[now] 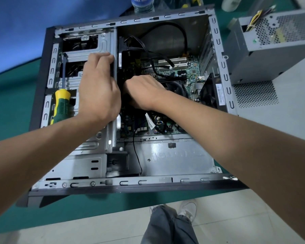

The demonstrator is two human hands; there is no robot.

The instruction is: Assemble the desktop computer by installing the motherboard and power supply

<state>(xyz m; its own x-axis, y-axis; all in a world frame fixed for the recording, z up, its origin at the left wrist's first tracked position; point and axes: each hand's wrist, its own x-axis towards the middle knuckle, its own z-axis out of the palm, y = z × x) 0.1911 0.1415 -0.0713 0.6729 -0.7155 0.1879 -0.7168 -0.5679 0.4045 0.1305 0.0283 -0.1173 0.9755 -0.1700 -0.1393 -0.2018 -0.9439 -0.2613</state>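
While one open computer case (123, 103) lies on its side on the green worktop (11, 95), both of the person's hands reach into it. The left hand (99, 88) curls its fingers over the edge of the metal drive cage (95, 46), its grip grasping that edge. The right hand (144, 92) sits just beside it, knuckles up, over a black part; whether its grip holds anything I cannot tell. One motherboard (180, 71) lies inside the case, with two white slots showing and black cables (165, 32) looping above it. One power supply (271, 44) stands outside the case on the right, touching the case's rim. One screwdriver (60, 103) with a yellow-and-green handle rests on the drive cage, near the left wrist. One water bottle (143, 4) stands beyond the case.
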